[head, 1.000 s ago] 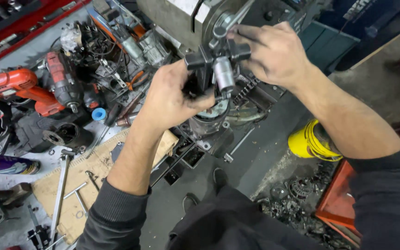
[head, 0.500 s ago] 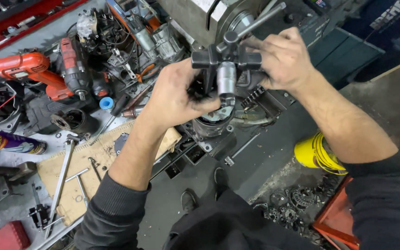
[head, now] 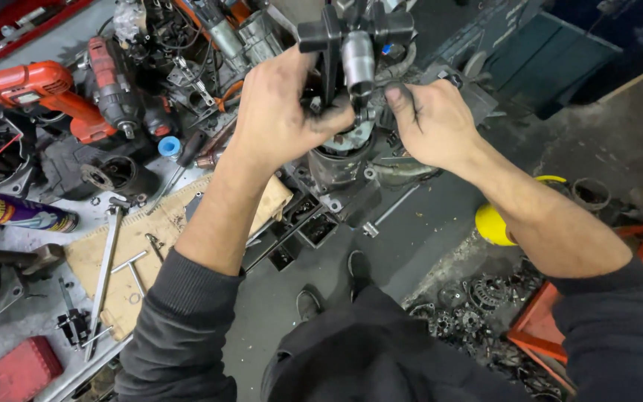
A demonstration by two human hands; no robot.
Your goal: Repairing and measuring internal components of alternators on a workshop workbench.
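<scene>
2 hands (head: 284,112) (head: 433,123) – 2 pwr drills (head: 35,89) (head: 117,85) – 1 spray can (head: 16,212) – 1 puller (head: 355,37).

Puller (head: 355,45) on motor housing (head: 336,160), between left hand (head: 280,112) and right hand (head: 433,123). Drill (head: 35,89), spray can (head: 16,211) at left; wrench (head: 106,272) on cardboard (head: 165,231).

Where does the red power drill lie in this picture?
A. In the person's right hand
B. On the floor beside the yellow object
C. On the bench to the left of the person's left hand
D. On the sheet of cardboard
C. The red power drill lies among tools on the bench, far left of the left hand, while the right hand touches only the black puller tool.
</scene>
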